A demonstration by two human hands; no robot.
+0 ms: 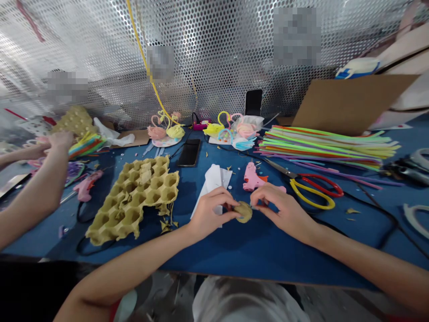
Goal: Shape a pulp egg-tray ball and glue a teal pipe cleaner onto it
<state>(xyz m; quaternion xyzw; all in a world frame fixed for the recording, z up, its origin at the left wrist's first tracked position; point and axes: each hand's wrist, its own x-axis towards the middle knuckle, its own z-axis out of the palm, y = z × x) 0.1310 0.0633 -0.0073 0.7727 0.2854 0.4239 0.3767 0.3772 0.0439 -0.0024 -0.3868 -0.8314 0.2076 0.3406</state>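
Between my hands is a small round egg-carton cup (pixel 243 212), tan and about as wide as two fingers. My left hand (pixel 211 210) pinches its left edge between thumb and fingers. At its right edge, my right hand (pixel 283 208) is closed in a pinch; what lies between these fingertips is too small to make out. Just behind the hands lies a pink hot glue gun (pixel 252 177), partly hidden by my right hand. Folded white paper (pixel 213 179) lies behind my left hand. To the left rests a torn egg carton (pixel 134 192) with scraps beside it.
Scissors (pixel 311 185) with red and yellow handles and a bundle of coloured pipe cleaners (pixel 328 145) lie right. A phone (pixel 189 153) and pipe-cleaner swans (pixel 166 130) are farther back. At left, a co-worker's arms (pixel 40 188) reach over the table near another glue gun (pixel 87 185).
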